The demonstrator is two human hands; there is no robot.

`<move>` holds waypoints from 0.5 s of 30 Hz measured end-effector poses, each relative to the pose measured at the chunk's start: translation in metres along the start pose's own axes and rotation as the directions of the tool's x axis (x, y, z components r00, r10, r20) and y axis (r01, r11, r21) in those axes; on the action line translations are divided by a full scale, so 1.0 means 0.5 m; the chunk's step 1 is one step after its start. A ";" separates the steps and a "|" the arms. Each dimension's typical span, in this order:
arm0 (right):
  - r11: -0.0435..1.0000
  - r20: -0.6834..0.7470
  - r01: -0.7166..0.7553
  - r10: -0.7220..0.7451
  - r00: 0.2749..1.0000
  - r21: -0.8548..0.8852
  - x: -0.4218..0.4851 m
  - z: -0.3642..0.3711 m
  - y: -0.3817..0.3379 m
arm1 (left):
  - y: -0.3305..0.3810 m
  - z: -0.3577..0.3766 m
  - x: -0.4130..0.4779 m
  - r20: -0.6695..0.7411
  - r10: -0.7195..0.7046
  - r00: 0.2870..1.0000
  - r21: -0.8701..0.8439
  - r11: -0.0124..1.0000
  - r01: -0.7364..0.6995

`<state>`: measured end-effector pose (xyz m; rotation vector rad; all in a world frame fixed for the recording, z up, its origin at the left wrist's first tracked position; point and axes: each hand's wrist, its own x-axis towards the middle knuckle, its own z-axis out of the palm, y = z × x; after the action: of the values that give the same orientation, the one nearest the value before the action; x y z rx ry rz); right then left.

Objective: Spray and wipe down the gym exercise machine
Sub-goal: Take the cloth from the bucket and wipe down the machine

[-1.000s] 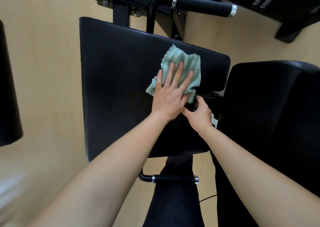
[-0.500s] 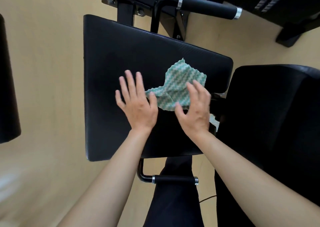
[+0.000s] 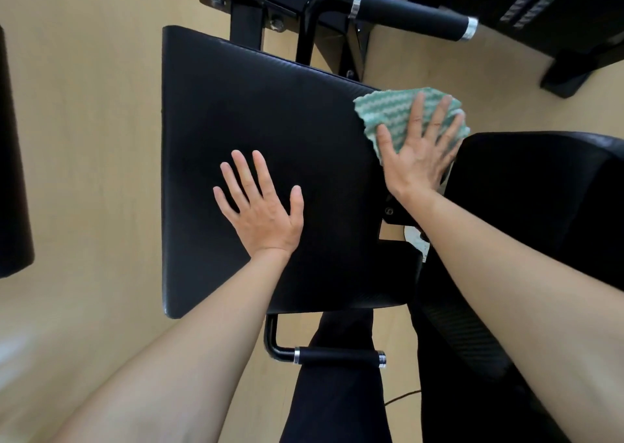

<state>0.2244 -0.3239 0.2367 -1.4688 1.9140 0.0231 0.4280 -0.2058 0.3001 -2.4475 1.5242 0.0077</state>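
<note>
Stage: I judge this to be the wiping part of the job; no spray bottle is in view.
Cloth: the green-and-white cloth lies at the far right corner of the black pad, part of it hanging over the right edge.
Right hand: my right hand lies flat on the cloth, fingers straight and spread, pressing rather than gripping.
Left hand: my left hand rests flat on the bare middle of the pad, fingers apart, holding nothing.
Done: I cannot tell from the surface which parts are already wiped; the pad looks evenly dark.
Left: by my guess the rest of this pad, the second pad on the right, the upper handle and the lower handle.
Tight edge: the right edge is crowded, with a bracket and the second pad just beside it, so a stroke that way has little room.
Far edge: the frame post and the upper handle stand close behind it.
Open room: the left and near edges overhang bare floor, and the pad's left half lies free for long strokes once my left hand lifts.
</note>
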 end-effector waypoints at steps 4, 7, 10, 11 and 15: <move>0.994 -0.043 -0.106 0.107 0.993 0.029 -0.001 0.010 -0.034 | 0.002 0.003 -0.001 -0.002 -0.003 1.000 0.026 1.000 0.003; 0.993 0.001 0.103 -0.103 0.995 -0.048 -0.005 0.013 -0.062 | 0.003 0.008 -0.002 -0.017 0.002 1.000 0.035 0.999 -0.002; 0.923 0.081 0.361 -0.352 0.932 -0.134 -0.022 0.015 -0.114 | 0.006 0.009 -0.002 -0.038 -0.001 0.999 0.030 1.000 0.002; 0.878 0.112 0.450 -0.437 0.893 -0.161 -0.029 0.019 -0.134 | 0.006 0.009 -0.003 -0.041 0.000 0.999 0.030 1.000 0.001; 0.678 0.198 0.700 -0.671 0.714 -0.224 -0.011 0.014 -0.158 | 0.004 0.012 -0.004 -0.063 0.005 0.998 0.025 1.000 -0.003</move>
<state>0.2955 -0.3441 0.2656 -2.2697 1.1928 0.0234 0.4261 -0.2035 0.2942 -2.4475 1.5455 -0.0884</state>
